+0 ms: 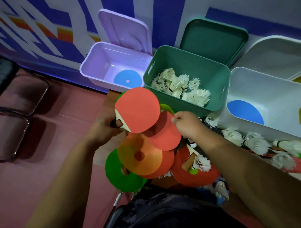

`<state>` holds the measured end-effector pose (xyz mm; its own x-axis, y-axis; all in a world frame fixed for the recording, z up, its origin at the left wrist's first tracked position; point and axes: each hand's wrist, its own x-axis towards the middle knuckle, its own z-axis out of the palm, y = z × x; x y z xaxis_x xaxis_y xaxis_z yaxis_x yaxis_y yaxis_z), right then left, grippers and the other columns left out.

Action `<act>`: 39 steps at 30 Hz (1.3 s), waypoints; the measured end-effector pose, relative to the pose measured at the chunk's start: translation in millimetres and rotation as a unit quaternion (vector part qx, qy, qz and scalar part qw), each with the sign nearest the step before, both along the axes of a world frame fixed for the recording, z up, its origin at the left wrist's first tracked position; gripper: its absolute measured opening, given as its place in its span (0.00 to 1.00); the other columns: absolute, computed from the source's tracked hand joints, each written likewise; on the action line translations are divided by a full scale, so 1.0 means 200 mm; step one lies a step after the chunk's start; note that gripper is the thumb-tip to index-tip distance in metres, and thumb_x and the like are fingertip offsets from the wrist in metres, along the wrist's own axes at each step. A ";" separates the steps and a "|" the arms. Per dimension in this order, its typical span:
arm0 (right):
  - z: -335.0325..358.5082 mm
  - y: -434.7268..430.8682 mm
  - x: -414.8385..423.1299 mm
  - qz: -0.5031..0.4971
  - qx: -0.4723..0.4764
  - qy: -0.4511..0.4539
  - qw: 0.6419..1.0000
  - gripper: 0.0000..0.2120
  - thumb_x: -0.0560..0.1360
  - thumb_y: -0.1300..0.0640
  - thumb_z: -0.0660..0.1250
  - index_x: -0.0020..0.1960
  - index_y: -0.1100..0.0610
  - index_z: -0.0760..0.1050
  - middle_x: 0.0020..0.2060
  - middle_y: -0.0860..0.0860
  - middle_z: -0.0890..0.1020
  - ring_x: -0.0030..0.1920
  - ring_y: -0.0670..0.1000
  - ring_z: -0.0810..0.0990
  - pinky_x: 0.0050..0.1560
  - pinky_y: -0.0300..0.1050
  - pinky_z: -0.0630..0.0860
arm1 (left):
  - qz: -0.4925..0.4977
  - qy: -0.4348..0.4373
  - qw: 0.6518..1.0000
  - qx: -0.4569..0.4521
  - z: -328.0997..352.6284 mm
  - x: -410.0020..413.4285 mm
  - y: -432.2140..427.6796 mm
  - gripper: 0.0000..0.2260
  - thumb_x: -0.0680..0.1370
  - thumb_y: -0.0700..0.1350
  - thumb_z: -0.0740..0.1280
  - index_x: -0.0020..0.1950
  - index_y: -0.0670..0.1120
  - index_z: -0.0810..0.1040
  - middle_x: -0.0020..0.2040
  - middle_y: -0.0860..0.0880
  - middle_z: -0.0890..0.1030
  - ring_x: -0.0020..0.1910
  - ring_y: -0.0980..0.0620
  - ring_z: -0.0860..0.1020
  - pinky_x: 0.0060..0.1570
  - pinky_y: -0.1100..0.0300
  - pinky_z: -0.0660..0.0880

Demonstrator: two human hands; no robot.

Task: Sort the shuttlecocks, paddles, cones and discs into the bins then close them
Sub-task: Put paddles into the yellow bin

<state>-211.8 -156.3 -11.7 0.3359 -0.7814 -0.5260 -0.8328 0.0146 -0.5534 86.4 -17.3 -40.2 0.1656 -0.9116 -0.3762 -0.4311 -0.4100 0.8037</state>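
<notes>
My left hand [106, 128] grips the handle of a red paddle [137, 109], held up in front of the bins. My right hand [187, 125] is closed on the rim of a green disc [166, 107] that pokes out behind the paddle. Under my hands lies a pile: a second red paddle [164, 135], an orange disc [141, 156], a green disc [121, 174] and loose shuttlecocks [254, 142]. The open purple bin [96, 61] holds one blue disc [127, 80]. The open green bin [192, 61] holds several shuttlecocks [181, 86]. The open white bin [273, 90] holds a blue disc [245, 111].
The three lids stand open against the painted wall: purple [124, 31], green [213, 40], white [277, 56]. Dark chairs [18, 104] stand on the red floor at the left. My dark clothing [167, 214] fills the bottom middle.
</notes>
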 end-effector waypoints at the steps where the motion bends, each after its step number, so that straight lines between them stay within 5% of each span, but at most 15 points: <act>1: 0.02 0.00 -0.04 -0.006 -0.005 -0.011 1.000 0.12 0.85 0.50 0.64 0.56 0.56 0.82 0.48 0.55 0.86 0.50 0.58 0.84 0.54 0.50 0.80 | 0.006 0.002 1.000 0.003 0.00 -0.04 0.00 0.10 0.74 0.35 0.72 0.43 0.45 0.72 0.40 0.49 0.73 0.40 0.53 0.76 0.41 0.53 0.77; 4: 0.08 0.00 -0.20 -0.013 -0.030 -0.035 0.999 0.10 0.85 0.49 0.64 0.54 0.53 0.82 0.47 0.52 0.85 0.49 0.55 0.83 0.51 0.48 0.78 | 0.049 0.035 0.998 0.033 0.02 -0.22 0.01 0.09 0.77 0.39 0.74 0.46 0.49 0.76 0.41 0.50 0.78 0.45 0.48 0.80 0.46 0.46 0.81; 7: 0.14 0.04 -0.42 -0.049 -0.049 -0.072 0.995 0.10 0.84 0.49 0.65 0.55 0.54 0.83 0.48 0.51 0.85 0.50 0.54 0.83 0.54 0.49 0.79 | 0.080 0.058 0.994 0.048 0.07 -0.48 0.04 0.12 0.77 0.41 0.75 0.51 0.40 0.73 0.43 0.45 0.72 0.45 0.48 0.78 0.44 0.48 0.80; 13: 0.26 0.11 -1.04 -0.164 -0.081 -0.152 0.971 0.11 0.83 0.48 0.66 0.52 0.52 0.85 0.45 0.48 0.86 0.47 0.52 0.84 0.55 0.54 0.81 | 0.048 0.058 0.996 0.038 0.22 -1.06 0.07 0.19 0.81 0.38 0.72 0.37 0.60 0.76 0.39 0.50 0.69 0.42 0.49 0.74 0.38 0.52 0.75; 15: 0.30 0.12 -1.27 -0.215 -0.097 -0.180 0.955 0.11 0.82 0.48 0.66 0.51 0.52 0.86 0.41 0.49 0.86 0.42 0.53 0.84 0.51 0.56 0.82 | 0.024 0.090 0.995 0.035 0.28 -1.27 0.03 0.15 0.81 0.37 0.72 0.41 0.56 0.78 0.39 0.49 0.71 0.41 0.49 0.74 0.39 0.52 0.72; 17: 0.33 0.14 -1.50 -0.268 -0.113 -0.201 0.935 0.11 0.82 0.48 0.66 0.49 0.51 0.85 0.38 0.48 0.85 0.40 0.55 0.84 0.48 0.58 0.83 | -0.001 0.119 0.992 0.036 0.36 -1.48 -0.03 0.07 0.79 0.41 0.73 0.48 0.45 0.75 0.41 0.45 0.69 0.41 0.48 0.70 0.39 0.51 0.69; 20: 0.35 0.18 -1.85 -0.345 -0.139 -0.227 0.900 0.11 0.81 0.45 0.66 0.48 0.50 0.84 0.35 0.47 0.84 0.36 0.54 0.82 0.42 0.54 0.82 | -0.049 0.110 0.992 0.026 0.42 -1.78 -0.16 0.12 0.79 0.39 0.72 0.51 0.37 0.70 0.40 0.45 0.67 0.35 0.51 0.70 0.35 0.56 0.64; 23: 0.37 0.25 -2.19 -0.412 -0.157 -0.252 0.862 0.09 0.83 0.47 0.67 0.49 0.49 0.84 0.33 0.45 0.82 0.34 0.51 0.80 0.38 0.45 0.73 | -0.100 0.105 0.989 0.028 0.48 -2.10 -0.29 0.09 0.77 0.38 0.73 0.51 0.39 0.73 0.39 0.47 0.70 0.33 0.54 0.73 0.33 0.58 0.70; 28: 0.38 0.40 -2.68 -0.514 -0.176 -0.263 0.797 0.10 0.82 0.50 0.69 0.42 0.47 0.82 0.27 0.43 0.80 0.34 0.52 0.80 0.40 0.51 0.76 | -0.163 0.121 0.979 0.026 0.54 -2.64 -0.49 0.05 0.79 0.33 0.70 0.51 0.42 0.79 0.43 0.48 0.80 0.40 0.49 0.77 0.38 0.56 0.75; 31: 0.36 0.50 -2.90 -0.563 -0.183 -0.275 0.757 0.10 0.79 0.47 0.70 0.44 0.51 0.84 0.28 0.46 0.79 0.33 0.53 0.78 0.38 0.56 0.75 | -0.180 0.103 0.978 0.016 0.55 -2.92 -0.61 0.05 0.78 0.33 0.71 0.52 0.36 0.77 0.42 0.44 0.76 0.38 0.47 0.73 0.36 0.56 0.74; 35: 0.30 0.59 -3.09 -0.620 -0.182 -0.285 0.708 0.10 0.81 0.49 0.69 0.48 0.54 0.85 0.22 0.46 0.76 0.26 0.50 0.75 0.31 0.44 0.70 | -0.195 0.092 0.976 0.013 0.58 -3.23 -0.79 0.08 0.77 0.33 0.71 0.55 0.32 0.77 0.42 0.43 0.73 0.39 0.46 0.72 0.36 0.55 0.76; 37: 0.29 0.62 -3.15 -0.643 -0.173 -0.291 0.687 0.09 0.81 0.49 0.69 0.48 0.52 0.85 0.22 0.50 0.75 0.26 0.54 0.74 0.32 0.47 0.72 | -0.187 0.106 0.976 0.020 0.60 -3.36 -0.88 0.02 0.79 0.32 0.70 0.51 0.37 0.79 0.45 0.40 0.77 0.43 0.44 0.75 0.39 0.53 0.77; 39: 0.27 0.64 -3.21 -0.669 -0.160 -0.309 0.657 0.07 0.81 0.51 0.70 0.50 0.53 0.85 0.22 0.50 0.75 0.25 0.54 0.72 0.34 0.51 0.71 | -0.174 0.114 0.978 0.027 0.63 -3.49 -0.97 0.07 0.81 0.32 0.68 0.47 0.42 0.77 0.47 0.38 0.79 0.46 0.43 0.78 0.41 0.51 0.76</act>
